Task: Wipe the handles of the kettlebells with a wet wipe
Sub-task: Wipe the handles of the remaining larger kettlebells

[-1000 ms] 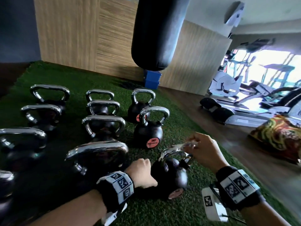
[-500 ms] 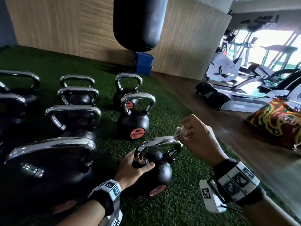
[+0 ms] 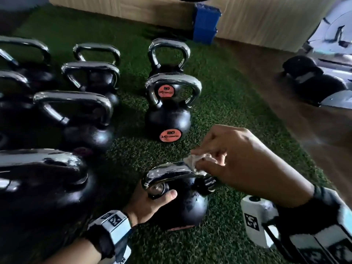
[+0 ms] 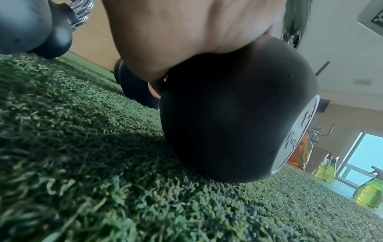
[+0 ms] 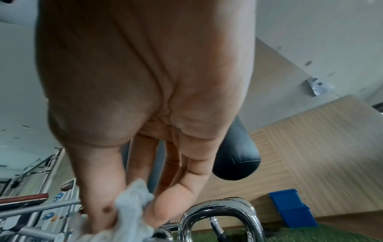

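Pale, crumpled wet wipe is pinched between the thumb and fingers of the right hand and pressed on the chrome handle of the nearest kettlebell. The left hand curls around the handle's left base, thumb on the black body. This kettlebell stands on green turf, near its right edge, with other kettlebells lined up beyond.

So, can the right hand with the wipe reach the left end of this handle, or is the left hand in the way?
Probably not fully: the left hand grips the near kettlebell at the handle's left end, covering it from the right hand and its wet wipe.
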`<state>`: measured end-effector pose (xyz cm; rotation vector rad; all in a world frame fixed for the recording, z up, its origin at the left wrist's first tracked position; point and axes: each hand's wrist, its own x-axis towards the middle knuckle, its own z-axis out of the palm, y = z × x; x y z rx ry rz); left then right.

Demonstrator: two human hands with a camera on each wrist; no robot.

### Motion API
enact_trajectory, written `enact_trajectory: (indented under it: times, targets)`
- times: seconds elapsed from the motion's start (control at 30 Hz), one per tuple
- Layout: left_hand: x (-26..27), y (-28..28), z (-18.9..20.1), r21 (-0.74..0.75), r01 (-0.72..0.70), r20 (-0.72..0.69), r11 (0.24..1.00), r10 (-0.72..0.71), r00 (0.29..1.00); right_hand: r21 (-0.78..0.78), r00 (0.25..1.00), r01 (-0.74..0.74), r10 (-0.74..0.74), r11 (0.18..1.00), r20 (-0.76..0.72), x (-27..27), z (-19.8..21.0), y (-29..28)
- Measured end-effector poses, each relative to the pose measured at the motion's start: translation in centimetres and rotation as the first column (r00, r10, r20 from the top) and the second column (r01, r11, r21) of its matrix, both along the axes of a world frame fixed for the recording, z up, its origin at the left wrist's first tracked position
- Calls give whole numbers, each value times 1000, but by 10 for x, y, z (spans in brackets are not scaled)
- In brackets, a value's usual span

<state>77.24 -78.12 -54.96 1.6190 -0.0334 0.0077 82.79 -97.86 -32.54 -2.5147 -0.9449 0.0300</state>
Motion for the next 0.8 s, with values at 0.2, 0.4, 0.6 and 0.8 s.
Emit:
enact_trajectory:
  times: [0.2, 0.4, 0.6, 0.8]
  targets:
    - [-4, -1, -5, 51, -44, -103, 998, 49, 994, 10, 997, -61, 61, 998, 46, -8, -13, -4]
    - [-4, -5, -7, 27, -122, -57, 992, 123, 991, 69, 997, 4, -10, 998, 80, -9, -25, -25]
    - [-8, -9, 6, 86, -170, -39, 982, 173, 984, 122, 990, 55, -70, 991, 120, -17, -28, -29]
    - [-8, -12, 2, 61, -286, -7, 956, 286, 958, 261, 981, 158, -180, 952, 65, -21, -44, -52]
